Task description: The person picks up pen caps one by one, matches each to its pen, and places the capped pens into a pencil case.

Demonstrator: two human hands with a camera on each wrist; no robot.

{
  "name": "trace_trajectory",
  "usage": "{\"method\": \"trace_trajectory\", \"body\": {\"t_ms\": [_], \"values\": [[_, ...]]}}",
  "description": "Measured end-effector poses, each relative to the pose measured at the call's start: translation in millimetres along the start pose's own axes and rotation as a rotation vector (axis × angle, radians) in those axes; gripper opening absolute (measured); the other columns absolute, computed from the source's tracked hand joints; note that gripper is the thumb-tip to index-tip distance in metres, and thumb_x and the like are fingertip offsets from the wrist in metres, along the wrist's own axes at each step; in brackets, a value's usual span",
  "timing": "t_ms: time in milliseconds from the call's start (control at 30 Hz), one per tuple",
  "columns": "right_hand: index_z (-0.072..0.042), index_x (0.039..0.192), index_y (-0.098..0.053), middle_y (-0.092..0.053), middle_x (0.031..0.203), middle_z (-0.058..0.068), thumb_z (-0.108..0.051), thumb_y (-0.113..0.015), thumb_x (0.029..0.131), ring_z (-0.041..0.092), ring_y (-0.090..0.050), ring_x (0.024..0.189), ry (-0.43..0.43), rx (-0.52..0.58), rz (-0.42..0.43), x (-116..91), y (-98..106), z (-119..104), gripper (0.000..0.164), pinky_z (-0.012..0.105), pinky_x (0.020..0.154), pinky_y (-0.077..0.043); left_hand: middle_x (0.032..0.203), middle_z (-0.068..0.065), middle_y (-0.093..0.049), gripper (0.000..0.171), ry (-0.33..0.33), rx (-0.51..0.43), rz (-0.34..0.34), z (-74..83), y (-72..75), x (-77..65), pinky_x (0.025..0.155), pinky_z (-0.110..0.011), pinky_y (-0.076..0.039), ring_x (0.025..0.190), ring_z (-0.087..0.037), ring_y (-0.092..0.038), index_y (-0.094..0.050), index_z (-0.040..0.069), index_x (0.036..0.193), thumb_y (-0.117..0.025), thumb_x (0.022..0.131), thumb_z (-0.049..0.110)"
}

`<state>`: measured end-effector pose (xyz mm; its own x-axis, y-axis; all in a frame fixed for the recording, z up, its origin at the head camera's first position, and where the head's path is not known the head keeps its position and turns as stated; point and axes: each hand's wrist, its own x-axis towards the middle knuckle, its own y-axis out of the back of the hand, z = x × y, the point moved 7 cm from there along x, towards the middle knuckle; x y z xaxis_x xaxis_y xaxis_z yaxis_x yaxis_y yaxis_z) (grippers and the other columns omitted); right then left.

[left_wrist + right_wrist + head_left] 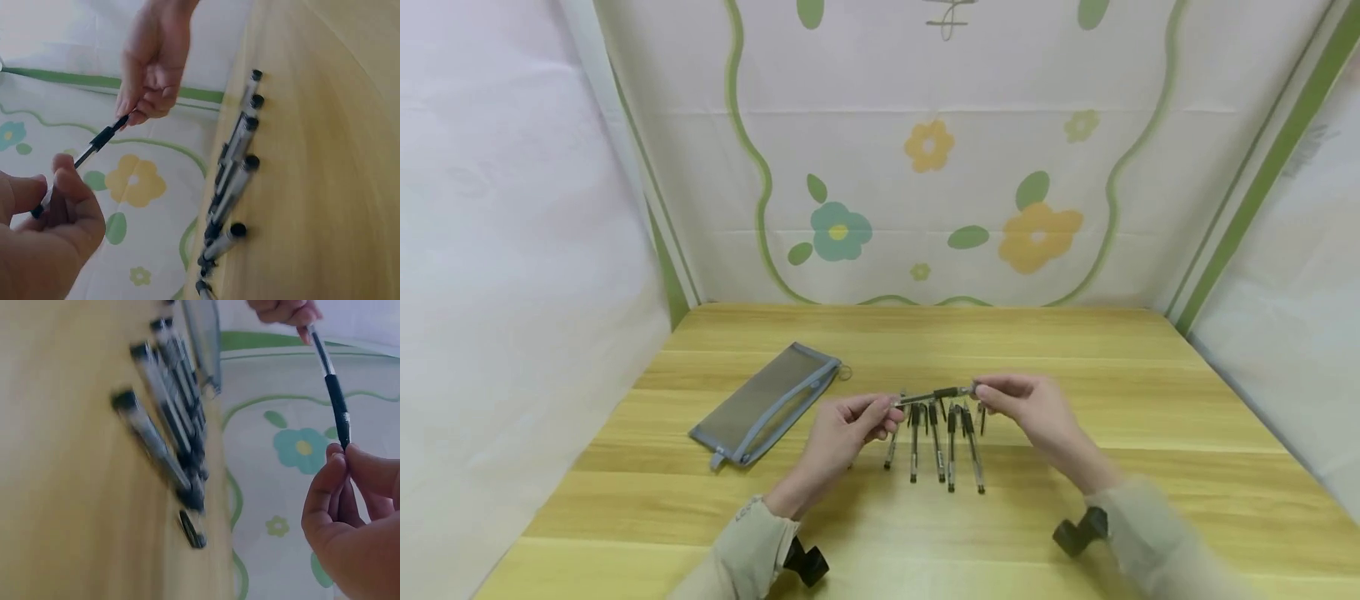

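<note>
Both hands [853, 425] pinch one gel pen [946, 392] between them, above at least five others [913, 446]; one zip pouch [762, 392] toward bench's [1105, 342] left edge.

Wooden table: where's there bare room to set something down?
The wooden table has free patches right of the right hand, up to the side fabric; behind the pens, up to the flowered fabric; and in front of the pens, between the sleeves. It's crowded mid-table, where pens lie below the held pen, and leftward, where the pouch lies.
</note>
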<state>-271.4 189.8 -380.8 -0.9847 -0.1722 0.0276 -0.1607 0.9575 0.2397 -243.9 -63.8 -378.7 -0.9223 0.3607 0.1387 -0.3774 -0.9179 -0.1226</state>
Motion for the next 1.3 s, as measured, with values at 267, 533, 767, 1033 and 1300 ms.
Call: {"method": "trace_trajectory", "body": {"t_ms": [267,533,767,1033,1300], "values": [[0.004,0.119,-0.064,-0.07,0.108,0.014,-0.016,-0.073,0.09,0.044,-0.059,0.108,-0.002,-0.004,-0.237,72.3,-29.9,-7.0,0.035,0.049,0.095,-0.049,0.105,-0.022,-0.069,0.033,0.037,0.235,-0.091,0.3,29.6,-7.4,0.082,-0.041,-0.056,0.096,-0.036,-0.066,-0.057,-0.005,0.133,-0.051,0.104,0.009],[0.004,0.107,-0.07,-0.071,0.098,0.014,-0.004,-0.074,0.088,0.041,-0.065,0.099,-0.033,-0.027,-0.289,112.5,-76.8,-2.8,0.021,0.045,0.087,-0.054,0.091,-0.027,-0.07,0.028,0.185,0.281,0.166,-10.9,79.1,-16.2,0.069,-0.038,-0.06,0.077,-0.033,-0.07,-0.066,-0.013,0.113,-0.068,0.093,0.006],[0.003,0.103,-0.073,-0.071,0.099,0.015,-0.002,-0.073,0.087,0.037,-0.067,0.094,-0.028,-0.115,-0.325,125.9,-90.6,0.7,0.017,0.042,0.085,-0.055,0.098,-0.027,-0.069,0.026,0.285,0.204,0.195,-26.6,92.5,-13.5,0.076,-0.032,-0.058,0.084,-0.025,-0.071,-0.059,-0.019,0.119,-0.056,0.097,-0.004],[0.006,0.101,-0.073,-0.072,0.096,0.015,0.003,-0.072,0.086,0.029,-0.069,0.085,-0.02,-0.219,-0.3,132.3,-97.1,4.4,0.015,0.038,0.077,-0.058,0.09,-0.024,-0.07,0.025,0.359,0.255,0.195,-34.3,91.5,-11.5,0.069,-0.036,-0.059,0.075,-0.029,-0.072,-0.062,-0.016,0.114,-0.063,0.095,0.0],[0.004,0.094,-0.075,-0.073,0.088,0.01,0.002,-0.074,0.084,0.024,-0.068,0.074,0.013,-0.351,-0.257,139.7,-103.7,5.7,0.01,0.032,0.067,-0.058,0.081,-0.021,-0.07,0.018,0.394,0.325,0.204,-38.0,87.9,-6.6,0.063,-0.035,-0.06,0.068,-0.028,-0.071,-0.065,-0.014,0.107,-0.065,0.093,-0.003]]}}
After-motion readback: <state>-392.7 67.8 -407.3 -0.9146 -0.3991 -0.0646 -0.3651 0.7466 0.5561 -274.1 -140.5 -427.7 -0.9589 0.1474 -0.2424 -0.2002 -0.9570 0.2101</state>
